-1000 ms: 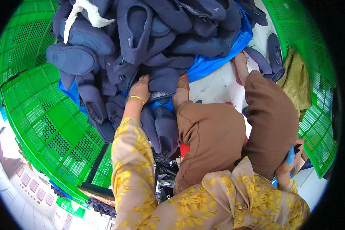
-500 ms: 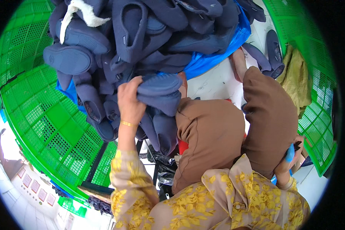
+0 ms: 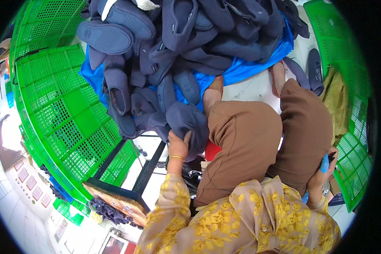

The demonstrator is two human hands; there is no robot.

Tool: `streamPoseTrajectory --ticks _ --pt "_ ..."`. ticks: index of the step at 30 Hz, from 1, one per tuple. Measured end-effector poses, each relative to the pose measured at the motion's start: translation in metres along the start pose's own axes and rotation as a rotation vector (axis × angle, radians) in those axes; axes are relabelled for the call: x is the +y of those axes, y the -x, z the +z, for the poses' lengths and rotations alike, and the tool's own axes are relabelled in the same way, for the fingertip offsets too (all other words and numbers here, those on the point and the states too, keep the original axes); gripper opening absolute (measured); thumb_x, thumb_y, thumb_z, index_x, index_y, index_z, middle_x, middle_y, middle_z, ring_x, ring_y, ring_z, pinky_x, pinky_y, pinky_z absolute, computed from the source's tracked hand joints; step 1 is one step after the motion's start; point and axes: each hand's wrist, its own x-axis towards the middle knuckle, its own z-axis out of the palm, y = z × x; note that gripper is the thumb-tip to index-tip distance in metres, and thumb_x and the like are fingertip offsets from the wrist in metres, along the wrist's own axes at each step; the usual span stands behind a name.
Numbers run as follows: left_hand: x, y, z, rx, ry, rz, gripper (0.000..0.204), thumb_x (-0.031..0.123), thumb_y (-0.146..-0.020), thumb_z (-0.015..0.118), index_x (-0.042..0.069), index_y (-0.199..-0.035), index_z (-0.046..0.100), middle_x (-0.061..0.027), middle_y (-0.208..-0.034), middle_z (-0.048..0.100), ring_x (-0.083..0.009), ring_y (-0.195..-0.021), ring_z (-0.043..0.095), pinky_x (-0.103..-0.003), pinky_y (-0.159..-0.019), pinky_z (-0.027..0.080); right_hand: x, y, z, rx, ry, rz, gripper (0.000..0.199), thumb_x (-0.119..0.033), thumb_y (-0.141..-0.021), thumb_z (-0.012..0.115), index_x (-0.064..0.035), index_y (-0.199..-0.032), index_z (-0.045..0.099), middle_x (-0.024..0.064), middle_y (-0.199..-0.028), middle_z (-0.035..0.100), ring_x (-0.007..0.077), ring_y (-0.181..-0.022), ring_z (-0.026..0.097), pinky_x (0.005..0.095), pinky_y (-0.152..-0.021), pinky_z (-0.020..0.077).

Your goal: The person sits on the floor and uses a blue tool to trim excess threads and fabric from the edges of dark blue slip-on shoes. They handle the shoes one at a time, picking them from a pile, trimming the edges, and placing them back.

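My left hand (image 3: 178, 147) is closed on a dark navy fabric shoe (image 3: 189, 122) at the near edge of a heap, thumb on top. The rest of its fingers are partly tucked behind the shoe. Around it lies a big pile of similar navy shoes (image 3: 119, 88), some sole up, some showing their openings. Down by my right thigh, my right hand (image 3: 319, 178) is closed, with a blue covering (image 3: 324, 164) on one finger. A small black piece sticks out of that grip; what it belongs to is hidden.
A blue sheet (image 3: 247, 74) lies under the pile. Tall green plastic crates (image 3: 55, 106) line the left; more green crate walls (image 3: 338, 34) stand right, with an olive cloth (image 3: 335, 103) over one. A dark-framed wooden stool (image 3: 114, 203) is at lower left. Two loose shoes lie right.
My left hand has come down toward me, and the shoe in it is no longer held sole up. The view has shifted, moving the pile up and right. My right hand stays by the thigh.
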Motion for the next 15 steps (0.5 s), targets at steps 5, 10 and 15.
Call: streamPoseTrajectory --ticks 5,10,15 --pt "0.033 -0.02 -0.087 -0.431 -0.301 -0.072 0.079 0.045 -0.07 0.073 -0.006 -0.123 0.045 -0.0304 -0.106 0.063 -0.0429 -0.1 0.062 -0.046 -0.088 0.049 -0.001 -0.001 0.002 0.043 -0.001 -0.001 0.014 -0.019 -0.089 0.044 -0.0044 -0.088 0.044 0.0036 -0.086 0.042 0.0143 -0.083 0.038 0.0263 -0.082 0.0327" --pt "0.027 -0.073 -0.163 -0.083 0.159 0.33 0.045 0.008 -0.072 0.072 -0.001 -0.114 0.058 -0.0211 -0.109 0.064 -0.0341 -0.1 0.064 -0.038 -0.084 0.05 -0.01 0.0 0.002 0.027 0.061 0.008 0.016 -0.02 -0.09 0.044 -0.0041 -0.089 0.045 0.004 -0.087 0.044 0.0141 -0.084 0.038 0.0269 -0.082 0.033" --pt "0.091 -0.169 -0.132 -0.046 0.066 0.272 0.042 0.038 -0.085 0.06 -0.003 -0.093 0.068 -0.0253 -0.098 0.066 -0.043 -0.094 0.062 -0.045 -0.083 0.049 -0.013 -0.001 0.001 -0.001 0.122 0.018 0.018 -0.022 -0.09 0.043 -0.004 -0.089 0.045 0.004 -0.087 0.045 0.0134 -0.084 0.039 0.0275 -0.081 0.0334"
